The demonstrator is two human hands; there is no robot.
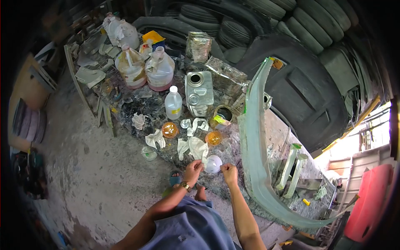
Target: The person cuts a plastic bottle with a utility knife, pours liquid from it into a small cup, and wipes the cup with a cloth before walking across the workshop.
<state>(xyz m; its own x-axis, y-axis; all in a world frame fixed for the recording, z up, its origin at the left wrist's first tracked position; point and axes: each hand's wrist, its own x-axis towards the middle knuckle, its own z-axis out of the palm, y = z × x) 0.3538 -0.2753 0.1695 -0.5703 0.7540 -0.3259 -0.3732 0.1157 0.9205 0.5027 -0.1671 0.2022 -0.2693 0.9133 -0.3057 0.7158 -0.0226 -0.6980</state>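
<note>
My left hand (193, 173), a watch on its wrist, is closed in a pinch at the lower tip of a white cloth (198, 148). Just right of the cloth stands a round white cup (213, 163), between my two hands. My right hand (229, 174) is beside the cup, fingertips pressed together; anything in them is too small to make out. Beyond the hands are two bowls of orange liquid, one on the left (170, 130) and one on the right (214, 138). More white rags (156, 138) lie around them, and a clear cup (149, 153) stands at the table's near edge.
Behind stand a white-capped plastic bottle (173, 104), a metal can (199, 93), an opened tin (223, 113) and large jugs (160, 71). A long curved pale green panel (259, 158) lies across the table's right side. Tires (308, 27) are stacked at the back.
</note>
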